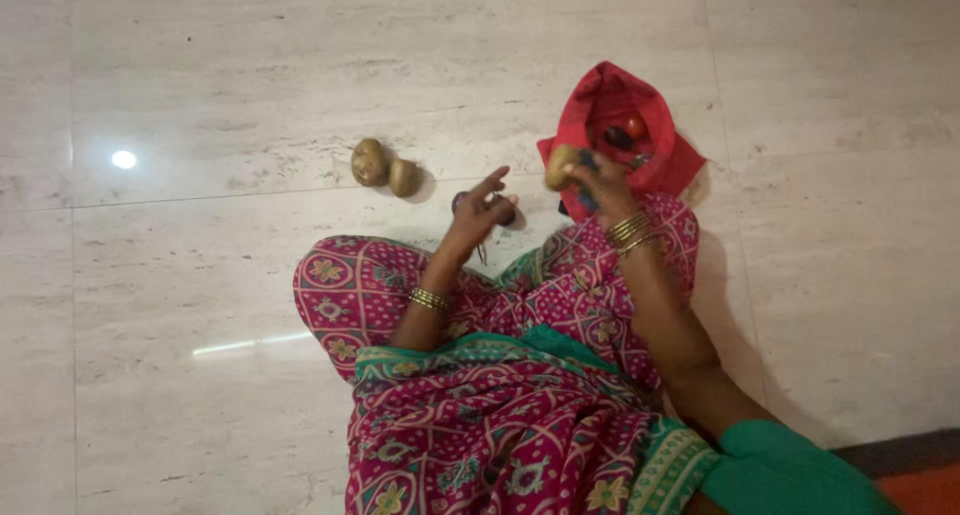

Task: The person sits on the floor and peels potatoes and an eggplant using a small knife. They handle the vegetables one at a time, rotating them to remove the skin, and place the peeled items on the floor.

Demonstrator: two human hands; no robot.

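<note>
two potatoes (385, 167) on floor (200, 305), left of bag (620, 125)

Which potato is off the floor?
The potato gripped in the right hand, by the red bag. The other two potatoes lie side by side on the floor.

floor (250, 65): pale marble tiles, glossy | orange strip (925, 487), perhaps a mat
</note>
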